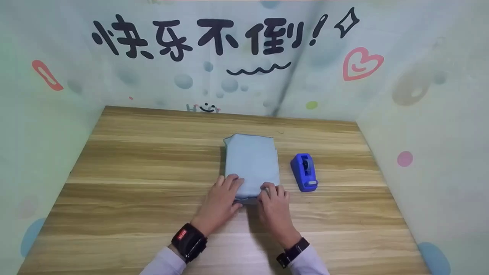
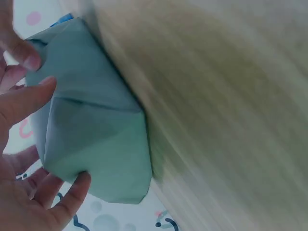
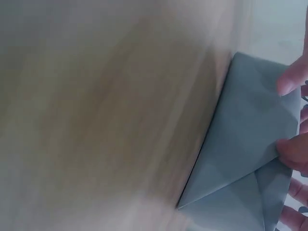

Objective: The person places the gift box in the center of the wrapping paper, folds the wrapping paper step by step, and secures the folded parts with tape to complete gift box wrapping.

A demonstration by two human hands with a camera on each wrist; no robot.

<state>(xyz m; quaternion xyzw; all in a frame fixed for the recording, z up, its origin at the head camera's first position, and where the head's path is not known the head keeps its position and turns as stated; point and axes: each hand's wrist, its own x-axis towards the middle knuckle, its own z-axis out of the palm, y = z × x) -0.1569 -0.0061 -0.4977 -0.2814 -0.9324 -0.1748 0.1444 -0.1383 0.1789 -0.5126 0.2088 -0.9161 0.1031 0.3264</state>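
Observation:
A flat, box-shaped package wrapped in light blue paper (image 1: pixel 252 160) lies on the table in front of me. At its near left corner, my left hand (image 1: pixel 222 196) grips it, fingers over the top and side and thumb at the near end. My right hand (image 1: pixel 276 206) holds the near right corner, with fingers bent over the top edge and thumb at the end face. Folded paper flaps (image 2: pixel 96 139) show on the package's near end in the left wrist view. Its diagonal fold line also shows on the wrapped package (image 3: pixel 245 125) in the right wrist view.
A blue tape dispenser (image 1: pixel 304 173) stands right of the package. The wooden table (image 1: pixel 145 160) meets a printed cloth backdrop (image 1: pixel 237 91) at the back and sides. A black band (image 1: pixel 189 241) is on the left wrist, another strap (image 1: pixel 293 253) on the right.

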